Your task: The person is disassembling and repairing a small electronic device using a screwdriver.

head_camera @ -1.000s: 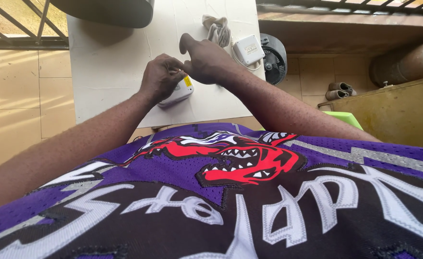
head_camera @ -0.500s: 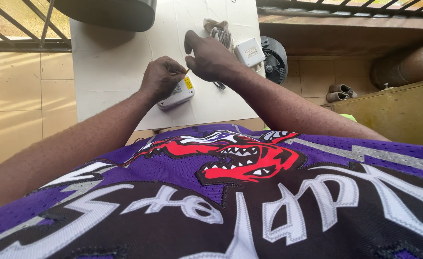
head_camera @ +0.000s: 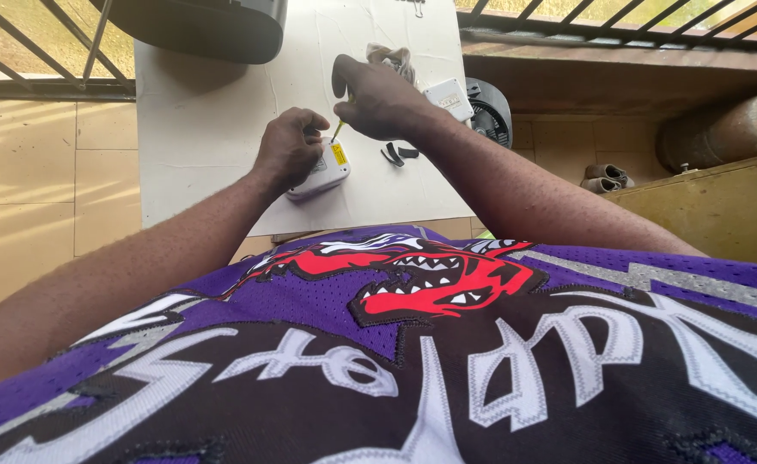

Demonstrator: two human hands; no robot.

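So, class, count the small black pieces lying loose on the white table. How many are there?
2. One black piece and another lie side by side on the table, just below the right hand. More may be hidden under the hands.

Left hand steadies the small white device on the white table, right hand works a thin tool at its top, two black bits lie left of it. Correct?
Not quite: in the head view the two black bits lie right of the small white device, not left. The rest holds.
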